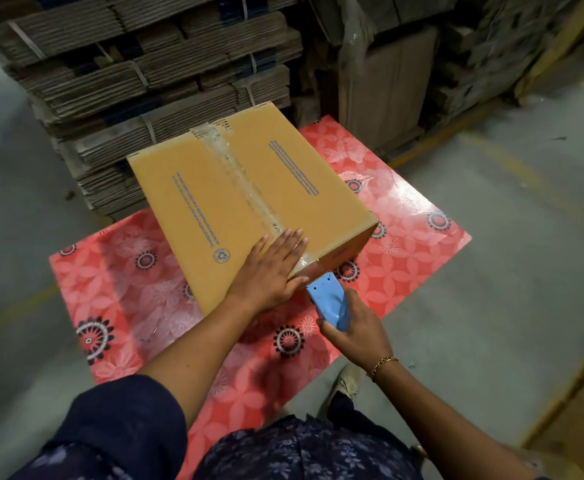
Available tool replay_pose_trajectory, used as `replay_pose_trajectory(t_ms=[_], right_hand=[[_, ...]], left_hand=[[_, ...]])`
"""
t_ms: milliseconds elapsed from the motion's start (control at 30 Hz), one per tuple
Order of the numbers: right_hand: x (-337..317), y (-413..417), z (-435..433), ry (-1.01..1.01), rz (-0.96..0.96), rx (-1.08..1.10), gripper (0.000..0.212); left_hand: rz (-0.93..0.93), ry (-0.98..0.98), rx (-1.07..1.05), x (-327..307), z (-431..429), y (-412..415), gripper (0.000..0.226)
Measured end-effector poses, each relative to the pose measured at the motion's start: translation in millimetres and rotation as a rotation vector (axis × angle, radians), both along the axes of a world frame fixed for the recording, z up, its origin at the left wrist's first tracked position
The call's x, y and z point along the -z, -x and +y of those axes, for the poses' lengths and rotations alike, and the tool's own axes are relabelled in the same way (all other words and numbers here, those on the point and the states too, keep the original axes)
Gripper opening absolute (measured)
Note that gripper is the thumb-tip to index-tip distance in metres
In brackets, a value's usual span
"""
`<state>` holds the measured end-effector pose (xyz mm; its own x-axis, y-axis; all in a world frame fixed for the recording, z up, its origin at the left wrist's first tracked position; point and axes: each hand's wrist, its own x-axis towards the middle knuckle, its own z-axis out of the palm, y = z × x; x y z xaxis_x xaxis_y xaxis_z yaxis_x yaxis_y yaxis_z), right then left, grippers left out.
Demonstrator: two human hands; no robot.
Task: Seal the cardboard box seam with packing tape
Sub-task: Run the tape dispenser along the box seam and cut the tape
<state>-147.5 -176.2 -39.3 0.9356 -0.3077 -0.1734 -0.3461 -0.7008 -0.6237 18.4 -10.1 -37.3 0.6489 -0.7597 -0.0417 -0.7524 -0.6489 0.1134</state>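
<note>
A closed brown cardboard box point(214, 188) lies on a red flowered mat. Clear packing tape point(238, 171) runs along its centre seam from the far edge to the near edge and folds over the near side. My left hand point(273, 268) lies flat with fingers spread on the box's near edge, pressing on the tape end. My right hand point(353, 327) grips a light blue tape dispenser point(330, 299). Its toothed blade touches the box's near side just below the top edge.
The red flowered mat point(405, 237) covers a low surface on the grey concrete floor point(526, 271). Strapped stacks of flat cardboard point(138, 71) stand right behind the box. More cartons point(387, 71) rise at the back right. My shoe point(347, 382) shows below the mat.
</note>
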Motion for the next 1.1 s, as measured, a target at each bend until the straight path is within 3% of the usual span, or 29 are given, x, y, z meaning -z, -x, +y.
replay_pose_trajectory(t_ms=[167,467,633,867,967,1033,1100], right_hand=[[-12.0,3.1,0.1,0.039,0.012,0.013,0.045],[-16.7,19.9,-1.9,0.049,0.079,0.021,0.057],[-29.7,5.7,-5.7,0.115,0.214,-0.035,0.048],[-52.8,-46.3,-8.1,0.128,0.486,-0.164,0.06],[-51.0,-57.6,-15.2,0.092,0.669,-0.238,0.045],[-36.0,-39.4,-25.4,0.175,0.746,-0.259,0.041],[-18.8,-15.5,-35.8,0.266,0.674,-0.273,0.059]], left_hand=[[0.017,0.018,-0.015,0.7,-1.3,-0.8,0.074],[0.006,0.032,-0.016,0.7,-2.7,-0.6,0.078],[-0.009,0.025,-0.015,2.1,-1.5,-1.2,0.076],[-0.009,0.037,-0.018,1.7,-1.7,0.7,0.075],[-0.03,0.044,-0.017,1.2,-1.7,0.7,0.073],[-0.032,0.058,-0.013,0.6,-2.1,1.1,0.073],[-0.05,0.069,-0.016,2.0,-2.8,1.6,0.073]])
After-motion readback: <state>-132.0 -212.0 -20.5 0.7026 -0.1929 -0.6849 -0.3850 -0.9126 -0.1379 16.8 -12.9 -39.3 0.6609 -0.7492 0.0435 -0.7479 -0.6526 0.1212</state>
